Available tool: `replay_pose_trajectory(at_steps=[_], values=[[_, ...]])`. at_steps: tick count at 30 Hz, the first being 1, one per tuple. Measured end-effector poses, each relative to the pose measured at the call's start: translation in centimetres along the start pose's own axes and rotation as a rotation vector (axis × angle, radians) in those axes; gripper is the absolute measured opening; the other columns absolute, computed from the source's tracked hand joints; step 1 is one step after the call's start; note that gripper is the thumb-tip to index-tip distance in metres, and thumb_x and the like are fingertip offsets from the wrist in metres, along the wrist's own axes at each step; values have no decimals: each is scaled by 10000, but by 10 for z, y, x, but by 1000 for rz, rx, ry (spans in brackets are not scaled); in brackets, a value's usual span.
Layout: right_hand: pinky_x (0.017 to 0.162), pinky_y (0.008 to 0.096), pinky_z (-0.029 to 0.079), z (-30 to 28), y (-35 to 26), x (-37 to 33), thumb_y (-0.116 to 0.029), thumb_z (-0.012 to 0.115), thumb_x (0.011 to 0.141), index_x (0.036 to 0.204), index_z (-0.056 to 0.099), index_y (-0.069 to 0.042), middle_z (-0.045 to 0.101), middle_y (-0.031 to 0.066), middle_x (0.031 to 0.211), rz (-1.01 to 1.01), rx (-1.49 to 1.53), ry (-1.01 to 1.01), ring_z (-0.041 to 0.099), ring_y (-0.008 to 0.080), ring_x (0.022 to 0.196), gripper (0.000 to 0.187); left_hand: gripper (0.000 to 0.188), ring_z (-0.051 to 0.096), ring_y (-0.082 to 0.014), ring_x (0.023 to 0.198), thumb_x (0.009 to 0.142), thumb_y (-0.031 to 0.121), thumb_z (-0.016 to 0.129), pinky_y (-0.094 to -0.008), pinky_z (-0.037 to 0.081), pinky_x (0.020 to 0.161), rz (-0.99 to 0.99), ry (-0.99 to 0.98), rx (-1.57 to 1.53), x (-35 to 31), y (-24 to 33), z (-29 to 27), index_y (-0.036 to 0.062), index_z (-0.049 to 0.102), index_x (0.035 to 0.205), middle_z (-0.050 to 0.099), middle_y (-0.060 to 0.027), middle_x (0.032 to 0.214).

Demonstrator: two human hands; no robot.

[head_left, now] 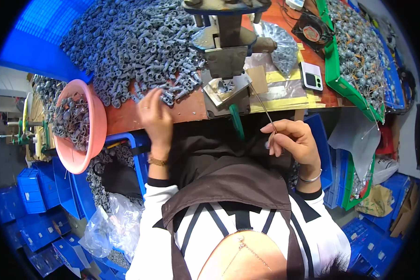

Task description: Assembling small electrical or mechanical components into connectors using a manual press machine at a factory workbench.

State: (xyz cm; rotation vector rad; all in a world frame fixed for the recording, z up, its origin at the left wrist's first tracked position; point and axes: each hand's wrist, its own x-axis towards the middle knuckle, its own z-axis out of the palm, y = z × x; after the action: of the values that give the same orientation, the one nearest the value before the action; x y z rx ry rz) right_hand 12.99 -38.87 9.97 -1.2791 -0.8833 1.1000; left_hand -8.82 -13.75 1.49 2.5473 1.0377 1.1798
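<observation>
My left hand [157,122] is at the near edge of a large pile of grey plastic fittings [135,46]. Motion blurs its fingers, so whether they grip a fitting cannot be made out. My right hand [291,140] is closed in a pinch round a thin metal rod [263,105], which slants up and left to the fixture. On that metal fixture [215,97], under the head of a bench press [226,60], sits a small grey part [226,86]. A green strip [236,121] hangs at the fixture's front.
A pink basin [98,123] of grey parts stands left of the table. To the right are a phone [311,76], a small fan [314,28], a plastic bag [282,46] and a green-edged tray [333,77] of wired parts. Blue crates [31,190] line the floor.
</observation>
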Motion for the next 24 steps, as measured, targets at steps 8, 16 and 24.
replay_pose_trajectory(at_steps=[8,16,24], values=[[564,185,446,-1,21,10,-86,607,895,921,680,39,636,33,704,-7,-79,15,589,64,649,147,220,555,-315,986,808,7,581,-387,458,853,60,-184,339,2,-74,-1,22,623,1024,621,-125,1050],[534,181,424,-4,30,4,-72,558,906,1001,672,24,622,28,682,23,-206,218,564,58,599,176,221,634,-295,918,818,-44,594,-350,506,807,-62,202,22,-5,-58,-1,-6,635,1032,649,-141,1027],[524,197,449,31,44,32,-109,613,892,815,675,32,634,40,670,48,-221,87,575,69,575,172,192,626,-111,821,828,-78,650,-232,503,757,-480,202,-947,-31,48,23,-19,639,1011,641,-36,941]])
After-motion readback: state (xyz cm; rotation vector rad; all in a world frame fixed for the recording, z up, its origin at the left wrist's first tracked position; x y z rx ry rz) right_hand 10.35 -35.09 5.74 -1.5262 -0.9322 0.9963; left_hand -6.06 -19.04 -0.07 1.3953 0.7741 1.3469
